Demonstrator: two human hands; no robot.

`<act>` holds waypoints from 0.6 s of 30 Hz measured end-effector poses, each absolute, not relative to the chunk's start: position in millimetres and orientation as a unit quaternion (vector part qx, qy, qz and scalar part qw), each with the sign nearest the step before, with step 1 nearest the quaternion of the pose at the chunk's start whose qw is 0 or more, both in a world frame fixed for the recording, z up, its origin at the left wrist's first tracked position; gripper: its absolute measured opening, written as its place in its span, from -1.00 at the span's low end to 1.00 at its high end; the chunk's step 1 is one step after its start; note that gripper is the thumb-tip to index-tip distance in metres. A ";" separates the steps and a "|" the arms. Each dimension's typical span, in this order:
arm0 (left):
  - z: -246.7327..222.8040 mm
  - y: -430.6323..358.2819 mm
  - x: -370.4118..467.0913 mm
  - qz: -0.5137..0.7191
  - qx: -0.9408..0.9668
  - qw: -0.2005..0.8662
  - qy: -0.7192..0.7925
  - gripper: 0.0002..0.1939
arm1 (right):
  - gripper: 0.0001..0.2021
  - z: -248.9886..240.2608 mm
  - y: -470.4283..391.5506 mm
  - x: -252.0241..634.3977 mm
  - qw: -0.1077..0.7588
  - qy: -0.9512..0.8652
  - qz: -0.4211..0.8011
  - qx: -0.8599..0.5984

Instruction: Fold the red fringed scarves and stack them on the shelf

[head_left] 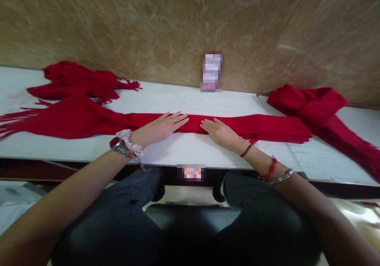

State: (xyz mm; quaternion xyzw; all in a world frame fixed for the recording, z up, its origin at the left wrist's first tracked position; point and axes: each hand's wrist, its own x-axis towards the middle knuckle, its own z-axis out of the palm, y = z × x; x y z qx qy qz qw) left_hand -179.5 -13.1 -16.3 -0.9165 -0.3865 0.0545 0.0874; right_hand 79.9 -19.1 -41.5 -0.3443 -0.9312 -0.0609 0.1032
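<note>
A long red scarf (276, 127) lies folded lengthwise in a narrow band across the white table. Its left part widens and ends in a fringe near the table's left side, while the right part is stacked in several layers. My left hand (162, 127) rests flat on the band, fingers stretched out and pointing right. Just to the right, my right hand (221, 133) also lies flat on the cloth, fingers pointing left. A short gap of red fabric shows between the fingertips. Neither hand grips the scarf.
A second bunched red scarf (80, 80) with fringe sits at the back left. Another crumpled red scarf (308, 103) lies at the right, its tail running toward the front edge. A phone (211, 71), blurred out, leans on the brown marbled wall (166, 28) behind the white table (178, 155).
</note>
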 end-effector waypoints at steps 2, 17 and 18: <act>-14.3 -13.4 -180.4 0.027 -0.914 0.092 -0.394 -0.29 | -0.57 -41.3 -18.6 81.6 0.123 -0.933 -0.070 -0.332; -20.8 -2.8 -192.5 0.104 -0.909 -0.067 -0.399 -0.31 | -0.58 -36.6 -19.6 88.5 0.083 -0.957 0.009 -0.277; -18.7 -3.6 -189.1 0.104 -0.910 -0.075 -0.394 -0.34 | -0.58 -35.5 -20.7 86.6 0.090 -0.954 0.010 -0.285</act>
